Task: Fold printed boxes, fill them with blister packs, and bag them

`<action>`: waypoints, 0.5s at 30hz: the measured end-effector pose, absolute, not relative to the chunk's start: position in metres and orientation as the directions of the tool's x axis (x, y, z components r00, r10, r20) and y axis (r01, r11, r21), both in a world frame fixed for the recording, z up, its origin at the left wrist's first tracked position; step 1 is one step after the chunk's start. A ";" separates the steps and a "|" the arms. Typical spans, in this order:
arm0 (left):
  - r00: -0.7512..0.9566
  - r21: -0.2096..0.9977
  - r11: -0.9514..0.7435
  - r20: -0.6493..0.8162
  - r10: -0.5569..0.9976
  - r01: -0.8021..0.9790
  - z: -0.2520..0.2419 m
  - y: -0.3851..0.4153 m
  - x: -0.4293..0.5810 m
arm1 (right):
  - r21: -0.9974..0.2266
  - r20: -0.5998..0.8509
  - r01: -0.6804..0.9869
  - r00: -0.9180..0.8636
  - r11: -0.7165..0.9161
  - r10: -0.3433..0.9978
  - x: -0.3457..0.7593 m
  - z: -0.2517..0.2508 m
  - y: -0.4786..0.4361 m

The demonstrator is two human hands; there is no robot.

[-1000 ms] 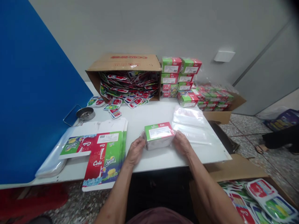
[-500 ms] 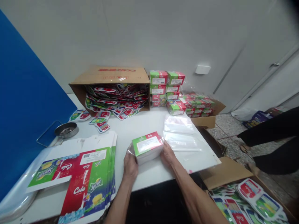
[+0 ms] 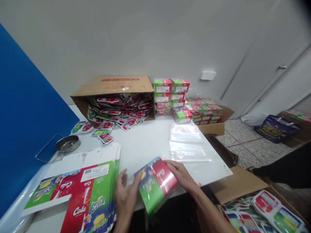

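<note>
A red, green and blue carton [image 3: 156, 183] printed "Cola" and "Sprite", with clear plastic film around it, is tilted over the table's near edge. My right hand [image 3: 179, 173] grips its right side, fingers on the upper corner. At its left, my left hand [image 3: 126, 191] has fingers apart, its thumb against or very close to the carton's edge. Flat printed carton sheets [image 3: 97, 194] lie stacked left of that hand. Clear plastic bags [image 3: 187, 145] rest on the white table [image 3: 143, 139] beyond my right hand.
A cardboard box [image 3: 119, 84] full of printed pouches lies open at the back. Finished-looking cartons [image 3: 162, 85] are stacked beside it. A metal pan [image 3: 68, 144] sits at left. An open box of pouches [image 3: 262, 210] stands lower right; a person's dark-clothed leg [image 3: 284, 165] is behind it.
The carton has been turned and tipped nearer to me, so its large printed face shows instead of the labelled one. My left hand has loosened and spread. The person's legs at right have shifted.
</note>
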State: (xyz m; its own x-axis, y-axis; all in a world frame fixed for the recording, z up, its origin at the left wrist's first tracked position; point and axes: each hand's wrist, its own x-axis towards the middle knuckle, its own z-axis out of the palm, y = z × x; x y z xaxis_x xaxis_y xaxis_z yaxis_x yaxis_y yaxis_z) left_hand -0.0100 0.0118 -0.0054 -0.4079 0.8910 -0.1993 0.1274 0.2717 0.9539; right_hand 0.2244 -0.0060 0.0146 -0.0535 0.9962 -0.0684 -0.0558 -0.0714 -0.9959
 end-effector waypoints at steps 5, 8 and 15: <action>-0.279 0.883 0.432 -0.375 0.884 0.183 -0.004 -0.023 -0.016 | -0.993 -0.114 0.029 -0.084 -0.112 0.990 0.226 0.028 -0.050; -0.332 0.881 0.428 -0.350 0.876 0.201 -0.007 -0.032 -0.017 | -0.983 -0.143 -0.100 -0.106 -0.153 0.984 0.210 0.021 -0.058; -0.346 0.966 0.166 -0.090 0.934 0.198 0.022 -0.023 0.003 | -0.862 -0.080 -0.496 -0.079 -0.109 0.994 0.172 0.017 -0.030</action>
